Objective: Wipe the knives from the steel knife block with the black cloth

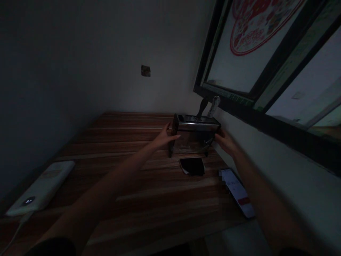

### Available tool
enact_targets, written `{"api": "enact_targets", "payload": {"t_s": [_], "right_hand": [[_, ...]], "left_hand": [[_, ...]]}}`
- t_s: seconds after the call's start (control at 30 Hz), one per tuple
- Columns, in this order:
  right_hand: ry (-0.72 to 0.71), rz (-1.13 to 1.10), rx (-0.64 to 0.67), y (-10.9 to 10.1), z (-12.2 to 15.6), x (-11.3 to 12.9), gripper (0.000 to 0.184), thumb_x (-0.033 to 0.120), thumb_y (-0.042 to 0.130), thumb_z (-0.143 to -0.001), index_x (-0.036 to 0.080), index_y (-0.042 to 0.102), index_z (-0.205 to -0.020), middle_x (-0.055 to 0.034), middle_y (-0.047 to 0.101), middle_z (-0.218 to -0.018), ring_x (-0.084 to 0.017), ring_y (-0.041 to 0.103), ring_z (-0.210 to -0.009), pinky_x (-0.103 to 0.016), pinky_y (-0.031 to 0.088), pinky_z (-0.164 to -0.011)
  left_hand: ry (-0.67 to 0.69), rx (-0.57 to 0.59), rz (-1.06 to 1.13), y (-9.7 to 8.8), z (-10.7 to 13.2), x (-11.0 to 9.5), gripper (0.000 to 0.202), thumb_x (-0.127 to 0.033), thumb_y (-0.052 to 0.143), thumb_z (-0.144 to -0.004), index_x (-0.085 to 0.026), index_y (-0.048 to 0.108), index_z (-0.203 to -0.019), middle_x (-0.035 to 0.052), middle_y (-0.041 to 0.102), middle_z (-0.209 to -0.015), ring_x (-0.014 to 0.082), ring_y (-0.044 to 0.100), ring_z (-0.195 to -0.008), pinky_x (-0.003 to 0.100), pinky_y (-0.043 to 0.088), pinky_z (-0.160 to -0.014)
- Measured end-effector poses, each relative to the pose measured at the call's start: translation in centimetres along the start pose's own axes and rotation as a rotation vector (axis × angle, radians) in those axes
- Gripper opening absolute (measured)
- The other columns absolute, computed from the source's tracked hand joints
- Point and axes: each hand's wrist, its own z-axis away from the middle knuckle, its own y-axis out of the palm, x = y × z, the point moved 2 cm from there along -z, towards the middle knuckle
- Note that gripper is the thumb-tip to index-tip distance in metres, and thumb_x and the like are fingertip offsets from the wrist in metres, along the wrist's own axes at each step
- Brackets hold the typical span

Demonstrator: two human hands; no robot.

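Note:
A knife holder (194, 140) with a dark metal top and a see-through front panel stands upright near the back right of the wooden table. Two handles rise from its top slots: a dark handle (203, 106) and a lighter one (214, 106). My left hand (165, 138) grips its left end, thumb across the front and fingers toward the back. At the opposite end, my right hand (223, 139) is closed around the right edge, its fingertips partly hidden. Just in front of the holder lies a small black flat piece (193, 166) with a pale edge.
On the right of the table (144, 185) lies a phone (236, 192) with a lit screen, near my right forearm. A white power bank (44, 185) with a cable sits at the left edge. A dark-framed window (250, 96) borders the right wall. The room is dim.

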Motion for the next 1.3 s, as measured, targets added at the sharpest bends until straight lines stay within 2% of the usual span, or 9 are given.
{"api": "enact_targets", "payload": {"t_s": [0.13,0.27,0.33,0.47,0.6,0.83,1.0,1.13,1.3], "right_hand": [[0.047,-0.072,0.045,-0.1,-1.4,-1.7,0.043,0.050,0.067,-0.063,0.030,0.057,-0.100,0.0002,0.063,-0.104,-0.019,0.059,-0.095,-0.033,0.047,-0.082],[0.118,-0.120,0.102,0.0,-1.8,-2.8,0.049,0.059,0.066,-0.059,0.027,0.059,-0.095,-0.0025,0.067,-0.092,-0.022,0.063,-0.083,-0.036,0.050,-0.072],[0.146,-0.137,0.120,-0.1,-1.9,-3.1,0.053,0.061,0.066,-0.057,0.026,0.059,-0.096,-0.0033,0.068,-0.091,-0.023,0.063,-0.082,-0.038,0.050,-0.071],[0.164,-0.167,0.114,-0.2,-2.1,-3.3,0.054,0.059,0.069,-0.054,0.026,0.060,-0.096,-0.0019,0.067,-0.093,-0.022,0.062,-0.085,-0.038,0.049,-0.077],[0.159,-0.182,0.097,-0.1,-2.1,-2.9,0.053,0.056,0.071,-0.053,0.026,0.060,-0.095,-0.0019,0.067,-0.095,-0.022,0.061,-0.089,-0.040,0.048,-0.079],[0.157,-0.186,0.093,0.3,-2.3,-2.3,0.054,0.051,0.075,-0.046,0.025,0.061,-0.092,-0.0014,0.067,-0.095,-0.023,0.061,-0.092,-0.039,0.048,-0.080],[0.156,-0.180,0.076,0.5,-2.5,-2.1,0.046,0.049,0.074,-0.049,0.024,0.061,-0.086,-0.0020,0.069,-0.089,-0.024,0.062,-0.088,-0.040,0.050,-0.076],[0.151,-0.188,0.065,1.0,-2.8,-1.5,0.045,0.047,0.074,-0.051,0.024,0.061,-0.087,-0.0006,0.069,-0.087,-0.023,0.063,-0.088,-0.039,0.050,-0.077],[0.128,-0.199,0.072,1.8,-3.5,-0.2,0.047,0.045,0.077,-0.048,0.023,0.062,-0.087,-0.0006,0.068,-0.091,-0.022,0.062,-0.090,-0.036,0.049,-0.080]], "left_hand": [[-0.010,0.064,0.080,-0.2,-0.6,0.1,0.102,-0.043,0.074,-0.056,-0.013,0.019,-0.137,0.0175,0.023,-0.144,0.0268,0.025,-0.130,0.037,0.023,-0.105],[-0.019,0.083,0.139,-0.2,-0.9,0.0,0.098,-0.039,0.076,-0.054,-0.015,0.026,-0.134,0.0160,0.025,-0.143,0.0270,0.025,-0.131,0.038,0.023,-0.106],[-0.007,0.106,0.201,-0.1,-1.1,-0.1,0.094,-0.037,0.076,-0.053,-0.015,0.030,-0.132,0.0150,0.028,-0.142,0.0271,0.026,-0.130,0.038,0.024,-0.105],[0.027,0.150,0.267,0.2,-1.5,0.1,0.088,-0.033,0.076,-0.053,-0.014,0.035,-0.129,0.0156,0.034,-0.139,0.0263,0.031,-0.128,0.039,0.025,-0.106],[0.039,0.128,0.278,0.3,-1.9,0.7,0.086,-0.029,0.076,-0.052,-0.012,0.036,-0.126,0.0187,0.038,-0.135,0.0274,0.036,-0.124,0.041,0.028,-0.104],[0.048,0.097,0.233,0.3,-1.8,0.7,0.081,-0.028,0.075,-0.055,-0.014,0.037,-0.125,0.0158,0.041,-0.133,0.0264,0.039,-0.123,0.041,0.028,-0.104],[0.057,0.045,0.177,0.3,-1.8,0.9,0.083,-0.032,0.076,-0.054,-0.012,0.039,-0.125,0.0164,0.041,-0.134,0.0274,0.036,-0.124,0.041,0.027,-0.104],[0.088,0.022,0.259,0.5,-1.8,0.9,0.076,-0.034,0.074,-0.057,-0.013,0.043,-0.124,0.0142,0.045,-0.132,0.0259,0.039,-0.123,0.040,0.030,-0.102],[0.113,0.019,0.287,-0.8,-1.7,-0.1,0.074,-0.032,0.074,-0.056,-0.013,0.046,-0.122,0.0128,0.049,-0.129,0.0250,0.043,-0.120,0.039,0.031,-0.102]]}}
